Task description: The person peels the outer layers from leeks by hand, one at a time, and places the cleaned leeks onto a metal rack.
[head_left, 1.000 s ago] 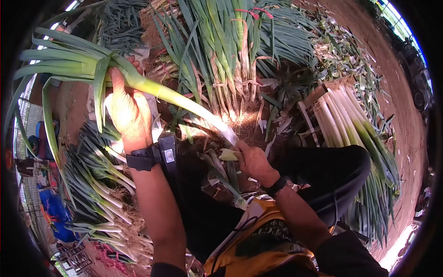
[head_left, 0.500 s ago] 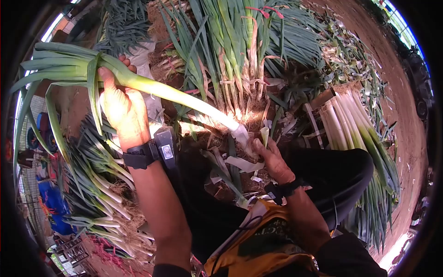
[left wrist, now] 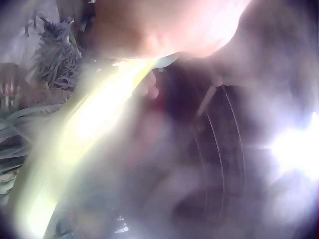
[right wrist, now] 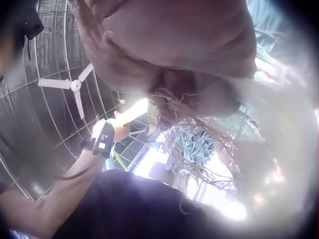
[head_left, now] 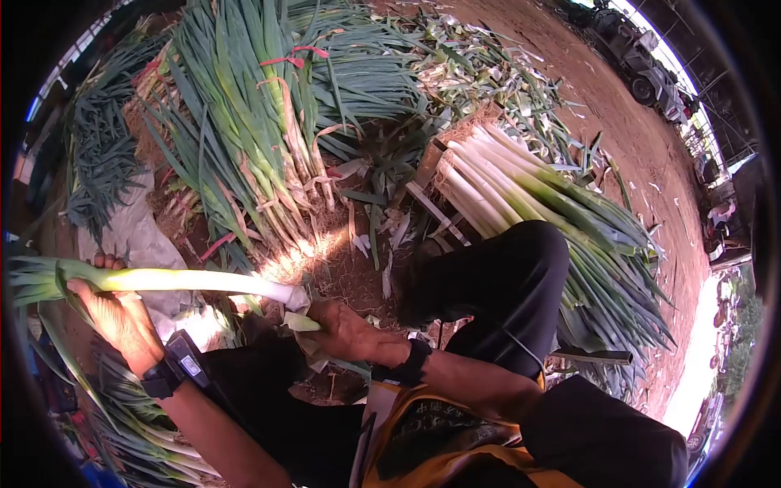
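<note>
A long leek [head_left: 191, 279] lies almost level in front of the person, its white shaft pointing right and its green leaves at the far left. The left hand [head_left: 122, 321] grips it where the shaft turns into leaves, thumb on the near side. At the white end, the right hand [head_left: 346, 332] has its fingers curled round the root end. A pale loose leaf sheath [head_left: 301, 323] hangs beside those fingers. In the right wrist view, thin roots [right wrist: 199, 124] stick out from under the curled fingers. The left wrist view is blurred by glare, with the leek shaft [left wrist: 89, 124] running below the hand.
Trimmed leeks [head_left: 521, 179] lie in a stack to the right, past the bent knee [head_left: 521, 260]. An upright bundle of untrimmed leeks [head_left: 252, 138] stands ahead, with leaf scraps [head_left: 480, 73] behind. More leeks [head_left: 146, 423] lie at lower left.
The head view has turned right. The leek has dropped lower and become more level. The right hand, earlier beside the white end with fingers spread, now closes round the root end.
</note>
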Demonstrator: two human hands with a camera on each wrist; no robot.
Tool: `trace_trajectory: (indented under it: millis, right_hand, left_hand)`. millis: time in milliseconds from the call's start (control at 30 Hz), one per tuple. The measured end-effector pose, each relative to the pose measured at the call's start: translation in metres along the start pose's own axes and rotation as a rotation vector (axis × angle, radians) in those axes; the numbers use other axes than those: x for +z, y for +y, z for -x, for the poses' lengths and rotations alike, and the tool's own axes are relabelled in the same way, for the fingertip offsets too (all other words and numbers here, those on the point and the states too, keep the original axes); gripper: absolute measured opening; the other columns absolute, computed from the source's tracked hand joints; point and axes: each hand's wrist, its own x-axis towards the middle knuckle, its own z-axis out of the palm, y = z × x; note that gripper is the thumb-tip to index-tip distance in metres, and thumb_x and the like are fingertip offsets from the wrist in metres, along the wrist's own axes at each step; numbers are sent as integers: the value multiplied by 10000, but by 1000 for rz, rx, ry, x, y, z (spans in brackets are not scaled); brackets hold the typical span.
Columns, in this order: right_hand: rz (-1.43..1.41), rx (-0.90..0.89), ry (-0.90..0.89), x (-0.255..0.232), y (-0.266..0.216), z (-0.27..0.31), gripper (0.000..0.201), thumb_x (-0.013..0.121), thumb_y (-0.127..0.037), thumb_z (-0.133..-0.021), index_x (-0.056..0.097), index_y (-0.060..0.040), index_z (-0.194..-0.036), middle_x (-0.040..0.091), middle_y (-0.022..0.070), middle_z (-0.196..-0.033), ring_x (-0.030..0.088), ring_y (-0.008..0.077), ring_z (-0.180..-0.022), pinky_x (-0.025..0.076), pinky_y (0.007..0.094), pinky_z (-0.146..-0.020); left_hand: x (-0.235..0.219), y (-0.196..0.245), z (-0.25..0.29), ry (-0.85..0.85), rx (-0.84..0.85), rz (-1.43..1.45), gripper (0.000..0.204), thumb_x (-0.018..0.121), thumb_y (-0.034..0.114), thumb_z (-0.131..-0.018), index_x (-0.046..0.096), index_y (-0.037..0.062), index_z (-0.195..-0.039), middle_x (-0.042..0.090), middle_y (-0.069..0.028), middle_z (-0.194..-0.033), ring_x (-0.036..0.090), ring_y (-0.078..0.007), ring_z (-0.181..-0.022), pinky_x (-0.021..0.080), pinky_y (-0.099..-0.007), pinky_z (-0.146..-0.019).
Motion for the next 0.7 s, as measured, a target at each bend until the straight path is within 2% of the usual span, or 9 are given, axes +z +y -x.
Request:
trace_trajectory:
  millis: [33, 67, 133, 200, 367, 400, 533, 633, 700]
  right_hand:
    - [30, -84, -5, -3, 0, 3, 200, 670, -164, -837, 647, -6, -957, 661, 194, -926, 647, 349, -845, 499, 414, -733]
    - [57, -170, -17, -4, -1, 6, 179, 678, -118, -799, 632, -1, -926, 667, 196, -953, 641, 374, -867, 500, 411, -716]
    - [72, -304, 2, -24, -16, 17, 178, 699, -86, -759, 628, -11, -904, 658, 195, -900, 641, 376, -855, 492, 435, -697]
    - [86, -145, -278, -53, -44, 39, 196, 715, -80, -733, 630, -15, -897, 640, 192, -814, 636, 388, -785, 486, 449, -670]
    - [158, -212, -364, -90, -87, 94, 319, 697, -51, -686, 634, -16, -997, 653, 194, -782, 644, 394, -716, 498, 451, -647]
    - [178, -123, -408, -94, -92, 100, 354, 702, -68, -688, 629, -19, -1031, 656, 188, -790, 645, 393, -714, 500, 450, -639]
    - [230, -75, -505, -117, -71, 150, 411, 724, -148, -716, 614, -30, -1095, 658, 158, -788, 644, 383, -695, 507, 440, -620]
    - [314, -5, -640, -149, -80, 169, 371, 730, -202, -738, 640, -38, -1058, 671, 147, -814, 661, 354, -712, 518, 423, -635]
    - [230, 220, -711, -159, -88, 159, 310, 710, -155, -733, 670, -30, -1014, 685, 150, -855, 678, 337, -775, 532, 384, -686]
  left_hand:
    - [8, -1, 7, -18, -3, 16, 426, 542, 401, -983, 485, -13, -1068, 474, -106, -896, 456, -226, -800, 462, -361, -778]
    - [-5, -3, -4, -20, -7, 14, 426, 542, 401, -983, 485, -13, -1068, 474, -106, -896, 456, -226, -800, 462, -361, -778]
    - [-53, 4, -33, -303, -95, 203, 440, 488, 438, -1000, 454, 1, -952, 432, -96, -843, 404, -210, -738, 423, -344, -714]
    - [-60, 18, -38, -211, -217, 255, 412, 465, 403, -1015, 417, 12, -893, 396, -90, -795, 382, -205, -703, 390, -338, -666]
    - [-8, -3, 7, -199, -207, 144, 367, 521, 372, -1004, 456, 14, -964, 421, -80, -783, 403, -187, -662, 382, -318, -629]
    - [-1, -7, 11, -204, -214, 136, 362, 523, 371, -1006, 466, 14, -992, 427, -77, -785, 408, -180, -657, 383, -315, -626]
    - [6, -1, -4, -84, -120, 23, 352, 509, 395, -1012, 463, 46, -1017, 425, -65, -772, 392, -168, -631, 377, -303, -599]
    - [0, 13, -16, 239, 44, -65, 382, 479, 426, -1018, 407, 59, -939, 399, -65, -758, 354, -167, -618, 372, -298, -578]
    - [5, 9, -7, 197, 81, -44, 380, 463, 426, -1024, 415, 52, -978, 407, -70, -768, 375, -174, -634, 385, -307, -596]
